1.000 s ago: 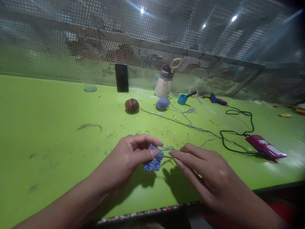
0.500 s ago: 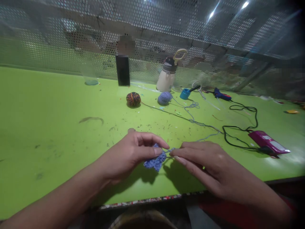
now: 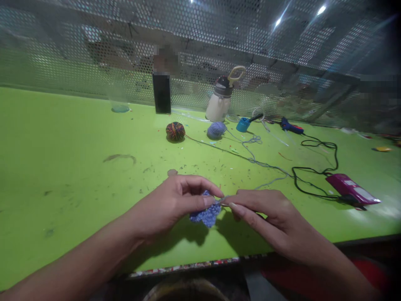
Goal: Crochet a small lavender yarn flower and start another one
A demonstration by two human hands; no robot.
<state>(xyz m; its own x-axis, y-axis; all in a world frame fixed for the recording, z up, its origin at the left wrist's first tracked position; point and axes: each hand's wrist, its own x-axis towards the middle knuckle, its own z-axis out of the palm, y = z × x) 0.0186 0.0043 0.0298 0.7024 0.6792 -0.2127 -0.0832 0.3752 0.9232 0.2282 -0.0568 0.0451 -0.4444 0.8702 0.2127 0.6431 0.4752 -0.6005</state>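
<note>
A small periwinkle crochet piece [image 3: 208, 218] with lobed edges hangs just above the table. Thumb and fingers of my left hand [image 3: 175, 202] pinch its upper edge. My right hand [image 3: 272, 215] is closed around a thin crochet hook [image 3: 224, 205], whose tip meets the right side of the piece; most of the hook is hidden by the fingers. A matching yarn strand [image 3: 272, 182] runs from behind my right hand back to the periwinkle yarn ball [image 3: 216, 130].
Beyond my hands are a dark multicoloured yarn ball [image 3: 175, 131], a phone [image 3: 162, 94], a white bottle [image 3: 217, 104], a clear cup [image 3: 120, 108] and a blue container [image 3: 243, 124]. A glue gun [image 3: 292, 126], black cable [image 3: 319, 169] and magenta packet [image 3: 352, 188] lie right. Perforated metal [image 3: 94, 79] backs the green table [image 3: 62, 138].
My right hand has shifted slightly left, bringing the hook against the crochet piece. The piece has turned a little, showing more of its lower lobes. My left hand stays nearly in place.
</note>
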